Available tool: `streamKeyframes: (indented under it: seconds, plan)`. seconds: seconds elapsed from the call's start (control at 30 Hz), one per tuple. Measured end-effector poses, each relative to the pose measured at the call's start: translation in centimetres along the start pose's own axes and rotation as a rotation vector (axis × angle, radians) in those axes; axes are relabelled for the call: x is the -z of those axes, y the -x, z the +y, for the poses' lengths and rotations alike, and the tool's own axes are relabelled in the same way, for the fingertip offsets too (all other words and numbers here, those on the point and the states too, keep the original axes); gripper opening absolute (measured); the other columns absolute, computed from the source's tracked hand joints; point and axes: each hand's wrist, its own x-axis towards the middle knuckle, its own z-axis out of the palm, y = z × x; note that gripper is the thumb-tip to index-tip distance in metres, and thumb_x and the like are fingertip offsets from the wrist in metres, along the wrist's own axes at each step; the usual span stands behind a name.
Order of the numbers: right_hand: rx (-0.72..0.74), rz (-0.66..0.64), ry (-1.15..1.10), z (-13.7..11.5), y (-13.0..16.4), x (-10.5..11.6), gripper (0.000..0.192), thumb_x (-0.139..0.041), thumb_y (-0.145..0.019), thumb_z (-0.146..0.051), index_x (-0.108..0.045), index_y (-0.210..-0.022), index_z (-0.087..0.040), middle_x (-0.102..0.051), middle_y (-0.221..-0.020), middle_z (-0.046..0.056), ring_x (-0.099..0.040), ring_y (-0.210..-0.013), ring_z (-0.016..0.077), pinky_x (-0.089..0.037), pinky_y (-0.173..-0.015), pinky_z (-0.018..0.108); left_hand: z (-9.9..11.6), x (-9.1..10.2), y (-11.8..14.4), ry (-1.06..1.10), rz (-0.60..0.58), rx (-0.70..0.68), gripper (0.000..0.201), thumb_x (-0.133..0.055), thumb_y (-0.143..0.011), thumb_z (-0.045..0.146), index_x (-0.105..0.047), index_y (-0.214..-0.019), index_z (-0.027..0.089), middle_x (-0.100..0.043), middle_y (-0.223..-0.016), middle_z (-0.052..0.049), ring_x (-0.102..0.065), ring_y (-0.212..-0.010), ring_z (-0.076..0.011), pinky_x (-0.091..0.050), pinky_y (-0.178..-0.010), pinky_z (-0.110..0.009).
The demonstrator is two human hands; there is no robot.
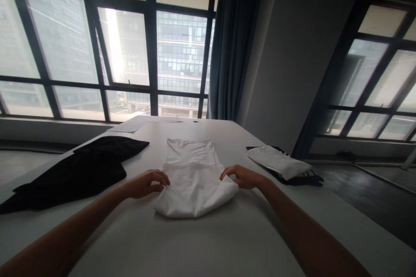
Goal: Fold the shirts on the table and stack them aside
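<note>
A white garment [193,173] lies in the middle of the white table [201,242], its near end folded up over itself. My left hand [147,183] pinches the folded edge at the garment's left side. At the right side, my right hand [241,176] grips the same folded edge. Both hands rest low on the tabletop with fingers curled on the cloth.
A black garment [74,171] is spread on the left of the table. A folded white garment [278,161] lies on dark clothing [305,178] at the right edge. Sheets of paper [130,124] sit at the far end by the windows.
</note>
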Motion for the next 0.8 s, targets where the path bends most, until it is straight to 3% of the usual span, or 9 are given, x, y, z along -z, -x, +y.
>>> streamKeyframes:
  seconds: [0.1, 0.23, 0.3, 0.37, 0.47, 0.53, 0.63, 0.73, 0.8]
  plan:
    - [0.006, -0.016, -0.077, -0.2, 0.9, 1.2, 0.027, -0.061, -0.076, -0.033, -0.075, -0.088, -0.014, -0.072, -0.087, 0.004, -0.064, -0.084, 0.0219, -0.049, -0.082, 0.031, 1.7, 1.0, 0.5, 0.043, -0.053, 0.034, 0.041, -0.054, -0.085, 0.057, -0.077, -0.098, 0.024, -0.076, -0.097, -0.006, -0.066, -0.082, -0.0208, -0.052, -0.080, -0.030]
    - [-0.102, -0.099, -0.163, -1.2, 2.9, 3.0, 0.035, -0.073, -0.068, -0.048, -0.072, -0.076, -0.013, -0.066, -0.071, 0.001, -0.060, -0.070, 0.0178, -0.049, -0.069, 0.028, 4.1, 2.8, 1.6, 0.199, -0.120, 0.031, 0.041, -0.062, -0.080, 0.057, -0.078, -0.089, 0.021, -0.076, -0.089, -0.006, -0.067, -0.084, -0.0237, -0.053, -0.080, -0.031]
    - [-0.092, -0.081, -0.261, -1.5, 3.3, 3.5, 0.042, -0.075, -0.066, -0.053, -0.072, -0.081, -0.015, -0.068, -0.078, 0.003, -0.061, -0.076, 0.0193, -0.051, -0.073, 0.030, 4.8, 3.2, 1.5, 0.309, -0.051, 0.030, 0.040, -0.070, -0.072, 0.058, -0.078, -0.081, 0.020, -0.076, -0.083, -0.006, -0.067, -0.082, -0.0250, -0.054, -0.077, -0.033]
    - [-0.045, 0.028, -0.376, -1.5, 2.6, 3.6, 0.051, -0.070, -0.070, -0.061, -0.071, -0.090, -0.014, -0.070, -0.088, 0.006, -0.063, -0.084, 0.0218, -0.051, -0.081, 0.035, 5.0, 3.2, 0.6, 0.427, 0.105, 0.029, 0.043, -0.074, -0.067, 0.061, -0.076, -0.077, 0.019, -0.074, -0.077, -0.006, -0.066, -0.075, -0.0242, -0.055, -0.072, -0.035]
    - [-0.074, 0.379, -0.450, -0.6, -0.2, 2.6, 0.062, -0.052, -0.083, -0.067, -0.065, -0.114, -0.015, -0.069, -0.103, 0.010, -0.064, -0.091, 0.0230, -0.051, -0.086, 0.040, 3.8, 2.2, -1.7, 0.603, 0.411, 0.075, 0.055, -0.064, -0.075, 0.066, -0.072, -0.099, 0.016, -0.073, -0.088, -0.008, -0.067, -0.077, -0.0227, -0.054, -0.074, -0.037]
    - [-0.212, 0.569, -0.412, 0.4, -2.3, 1.3, 0.062, -0.038, -0.092, -0.062, -0.054, -0.131, -0.017, -0.066, -0.114, 0.013, -0.065, -0.095, 0.0222, -0.052, -0.085, 0.038, 2.1, 1.0, -3.0, 0.665, 0.579, 0.209, 0.068, -0.053, -0.081, 0.068, -0.060, -0.123, 0.015, -0.071, -0.103, -0.012, -0.068, -0.081, -0.0225, -0.054, -0.076, -0.038]
    - [-0.384, 0.524, -0.256, 2.1, -4.2, -1.2, 0.061, -0.043, -0.093, -0.050, -0.040, -0.144, -0.015, -0.062, -0.127, 0.016, -0.063, -0.105, 0.0227, -0.050, -0.090, 0.036, -1.0, -1.0, -3.9, 0.599, 0.601, 0.446, 0.086, -0.056, -0.078, 0.067, -0.041, -0.142, 0.012, -0.066, -0.118, -0.020, -0.069, -0.089, -0.0252, -0.055, -0.076, -0.039]
    - [-0.392, 0.440, -0.031, 3.0, -4.6, -3.1, 0.058, -0.063, -0.080, -0.034, -0.055, -0.133, -0.013, -0.060, -0.131, 0.015, -0.058, -0.117, 0.0257, -0.044, -0.101, 0.035, -3.0, -2.3, -3.8, 0.348, 0.518, 0.443, 0.083, -0.073, -0.066, 0.052, -0.052, -0.135, 0.012, -0.067, -0.120, -0.018, -0.066, -0.098, -0.0277, -0.053, -0.084, -0.039]
    - [-0.381, 0.456, 0.041, 3.1, -4.6, -3.5, 0.048, -0.063, -0.074, -0.022, -0.066, -0.120, -0.014, -0.063, -0.128, 0.012, -0.057, -0.119, 0.0259, -0.042, -0.103, 0.033, -3.1, -2.5, -3.7, 0.225, 0.517, 0.411, 0.075, -0.073, -0.066, 0.047, -0.059, -0.131, 0.010, -0.072, -0.110, -0.014, -0.067, -0.092, -0.0275, -0.053, -0.084, -0.040]
